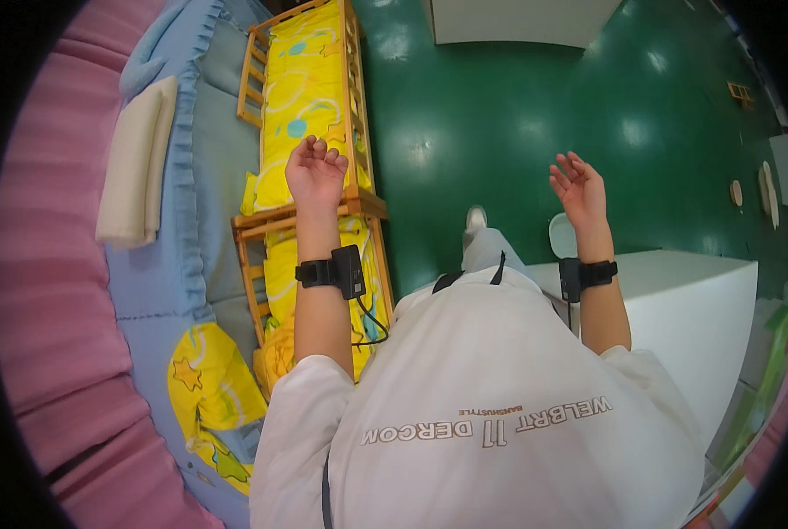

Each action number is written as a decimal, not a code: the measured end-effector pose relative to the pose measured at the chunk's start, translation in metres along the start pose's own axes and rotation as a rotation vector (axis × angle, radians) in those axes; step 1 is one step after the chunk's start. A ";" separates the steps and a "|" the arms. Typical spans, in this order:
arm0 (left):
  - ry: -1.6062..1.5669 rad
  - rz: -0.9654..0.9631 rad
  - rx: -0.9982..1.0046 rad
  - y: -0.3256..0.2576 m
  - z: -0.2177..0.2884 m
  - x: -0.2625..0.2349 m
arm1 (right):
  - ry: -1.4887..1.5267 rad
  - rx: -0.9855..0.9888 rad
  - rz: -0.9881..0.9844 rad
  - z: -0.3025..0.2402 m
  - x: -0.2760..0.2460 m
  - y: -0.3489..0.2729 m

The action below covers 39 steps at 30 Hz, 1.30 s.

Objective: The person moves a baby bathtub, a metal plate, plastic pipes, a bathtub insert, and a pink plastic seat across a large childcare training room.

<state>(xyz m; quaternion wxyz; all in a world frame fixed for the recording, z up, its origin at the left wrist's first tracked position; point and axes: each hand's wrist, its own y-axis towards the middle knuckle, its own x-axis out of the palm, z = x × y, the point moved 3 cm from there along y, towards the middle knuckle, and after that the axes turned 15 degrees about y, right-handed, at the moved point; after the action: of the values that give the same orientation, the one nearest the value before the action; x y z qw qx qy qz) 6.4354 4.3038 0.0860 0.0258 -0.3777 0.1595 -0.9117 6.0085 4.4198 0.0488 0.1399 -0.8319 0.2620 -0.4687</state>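
Note:
My left hand [316, 178] is raised palm up with its fingers loosely curled and nothing in it. Below it lies a small wooden bed [354, 97] with yellow patterned bedding [299, 84]; I cannot tell that the hand touches it. Over the green floor, to the right, my right hand [579, 189] is lifted with its fingers slightly bent and apart, also holding nothing. Each forearm wears a black strap with a small box, the left box [347, 271] trailing a cable.
At left, a folded cream blanket [136, 167] rests on blue ruffled bedding [160, 291], beside pink fabric [55, 229]. A second wooden bed [251, 264] adjoins the first. A white cabinet [676, 304] stands at right, and a pale box-like piece [517, 22] ahead.

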 end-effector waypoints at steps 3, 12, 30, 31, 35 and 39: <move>-0.073 -0.042 -0.027 0.077 0.010 0.016 | 0.011 0.012 0.007 -0.009 0.025 0.070; 0.017 0.224 0.065 0.261 0.052 0.046 | -0.072 0.132 -0.046 -0.025 0.181 0.306; -0.044 0.465 0.044 0.654 0.183 0.005 | -0.169 0.295 -0.178 0.079 0.532 0.663; -0.040 0.460 0.044 0.684 0.199 0.010 | -0.168 0.289 -0.178 0.080 0.552 0.684; 0.111 0.382 0.012 0.799 0.245 0.047 | -0.129 0.275 -0.177 0.087 0.622 0.762; 0.185 0.346 -0.035 0.919 0.275 0.072 | -0.120 0.282 -0.163 0.110 0.678 0.862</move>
<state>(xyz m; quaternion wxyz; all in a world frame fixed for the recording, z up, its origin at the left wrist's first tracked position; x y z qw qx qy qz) 6.5075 3.3459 0.0324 0.1606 -0.2596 0.2397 -0.9216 6.1268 3.3236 0.0580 0.2320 -0.8490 0.1167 -0.4601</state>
